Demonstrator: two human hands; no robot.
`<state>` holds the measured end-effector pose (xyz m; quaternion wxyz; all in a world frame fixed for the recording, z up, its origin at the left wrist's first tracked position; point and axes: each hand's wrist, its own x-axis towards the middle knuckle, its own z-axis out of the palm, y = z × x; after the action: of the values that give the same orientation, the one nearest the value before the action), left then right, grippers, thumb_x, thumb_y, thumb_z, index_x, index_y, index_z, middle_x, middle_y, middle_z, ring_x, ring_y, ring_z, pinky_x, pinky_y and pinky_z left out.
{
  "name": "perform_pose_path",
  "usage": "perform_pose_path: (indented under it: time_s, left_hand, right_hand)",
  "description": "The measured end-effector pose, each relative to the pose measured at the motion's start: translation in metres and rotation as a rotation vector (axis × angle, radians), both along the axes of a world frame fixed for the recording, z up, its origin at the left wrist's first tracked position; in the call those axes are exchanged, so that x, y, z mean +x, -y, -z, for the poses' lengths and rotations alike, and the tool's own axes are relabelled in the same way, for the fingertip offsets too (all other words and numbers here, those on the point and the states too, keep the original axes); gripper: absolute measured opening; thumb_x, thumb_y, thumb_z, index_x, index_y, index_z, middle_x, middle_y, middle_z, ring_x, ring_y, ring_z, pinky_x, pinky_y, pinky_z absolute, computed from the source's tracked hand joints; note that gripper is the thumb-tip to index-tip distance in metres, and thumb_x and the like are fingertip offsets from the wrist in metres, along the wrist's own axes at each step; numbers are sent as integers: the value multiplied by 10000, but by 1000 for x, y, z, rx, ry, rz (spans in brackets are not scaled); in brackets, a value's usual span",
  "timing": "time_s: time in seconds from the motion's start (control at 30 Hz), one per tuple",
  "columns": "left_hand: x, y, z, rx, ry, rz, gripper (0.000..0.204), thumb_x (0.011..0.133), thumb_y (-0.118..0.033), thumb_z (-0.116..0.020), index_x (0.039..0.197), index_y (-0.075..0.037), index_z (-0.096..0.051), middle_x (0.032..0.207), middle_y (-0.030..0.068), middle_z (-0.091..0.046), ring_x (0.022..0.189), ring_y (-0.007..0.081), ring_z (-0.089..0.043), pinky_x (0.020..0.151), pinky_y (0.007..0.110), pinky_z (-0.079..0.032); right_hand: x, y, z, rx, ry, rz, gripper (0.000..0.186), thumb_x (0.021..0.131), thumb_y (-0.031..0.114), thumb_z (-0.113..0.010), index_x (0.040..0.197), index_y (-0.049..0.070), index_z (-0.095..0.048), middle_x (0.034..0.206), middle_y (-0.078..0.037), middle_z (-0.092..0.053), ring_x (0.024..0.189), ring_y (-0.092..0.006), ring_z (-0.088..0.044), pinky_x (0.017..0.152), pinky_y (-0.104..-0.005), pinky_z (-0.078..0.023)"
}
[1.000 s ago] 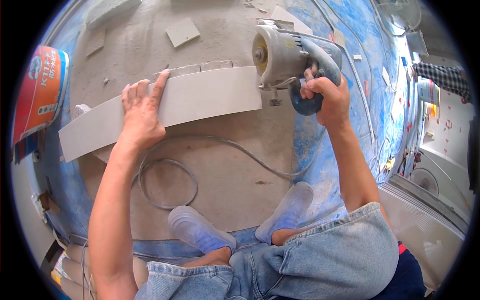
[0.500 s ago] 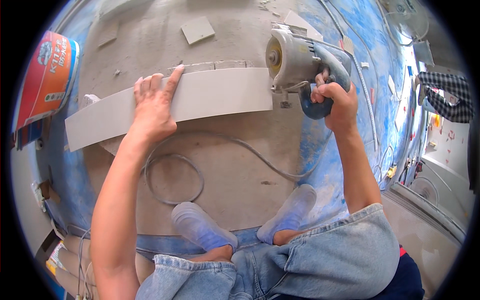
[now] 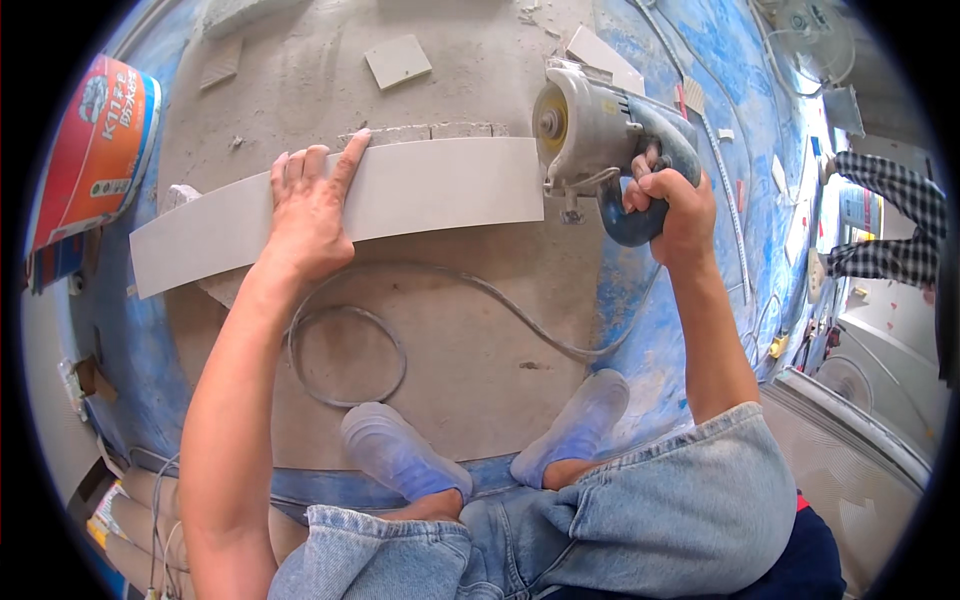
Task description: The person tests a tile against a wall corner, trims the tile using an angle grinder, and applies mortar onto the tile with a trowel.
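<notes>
Left hand (image 3: 310, 215), grip spread, rests on a long tile (image 3: 440, 187) lying across a block (image 3: 182, 196), likely stiff, brittle, best steadied mid-length, while right hand (image 3: 684, 208), grip curled, holds a probably heavy saw (image 3: 592, 120) by its handle (image 3: 625, 228) at the tile's right end.

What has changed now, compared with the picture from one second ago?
Two checked sleeves of a co-worker now reach in at the right, where only one did. Nothing was grasped or released by the wearer: the left hand stays on the white board, the right hand around the saw.
</notes>
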<state>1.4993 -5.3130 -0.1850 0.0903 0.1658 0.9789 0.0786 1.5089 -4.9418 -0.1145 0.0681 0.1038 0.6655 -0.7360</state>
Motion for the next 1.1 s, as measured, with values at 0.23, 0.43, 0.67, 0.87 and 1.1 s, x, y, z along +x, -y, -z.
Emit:
perform_pose_path:
  time_s: [0.23,0.43,0.67,0.87,1.1]
  left_hand:
    - [3,3,1,3,-4,-5,1029,643,35,-585,1565,-250,-228,1294,159,-400,1295,361,-355,1201,499,-115]
    - [6,4,-2,-18,27,-20,1045,637,37,-585,1569,-251,-209,1312,162,-395,1306,361,-353,1203,501,-110]
    - [7,6,2,30,0,-11,1084,605,43,-613,1569,-250,-213,1304,161,-387,1306,365,-356,1197,491,-125]
    - [7,9,3,24,-10,-8,1077,615,28,-619,1571,-253,-211,1298,158,-392,1305,359,-357,1197,484,-128]
    - [9,9,3,20,1,-8,1083,616,12,-627,1575,-263,-203,1292,155,-397,1307,355,-357,1200,474,-121]
  right_hand:
    - [4,6,-4,-1,39,31,156,748,55,-551,895,39,-503,760,-46,-497,610,-125,-487,621,-312,-451]
    - [4,7,-5,-11,58,23,154,746,56,-550,893,38,-506,761,-43,-498,609,-125,-490,617,-310,-449]
    - [6,3,-6,-9,74,-5,152,746,57,-537,893,35,-505,760,-44,-498,614,-124,-486,615,-305,-444]
    - [8,3,-8,-9,88,-5,171,744,55,-537,910,26,-507,773,-50,-504,611,-127,-486,614,-309,-448]
    - [13,9,-15,-72,132,47,110,730,-4,-539,822,40,-500,734,-34,-500,586,-139,-475,582,-313,-427]
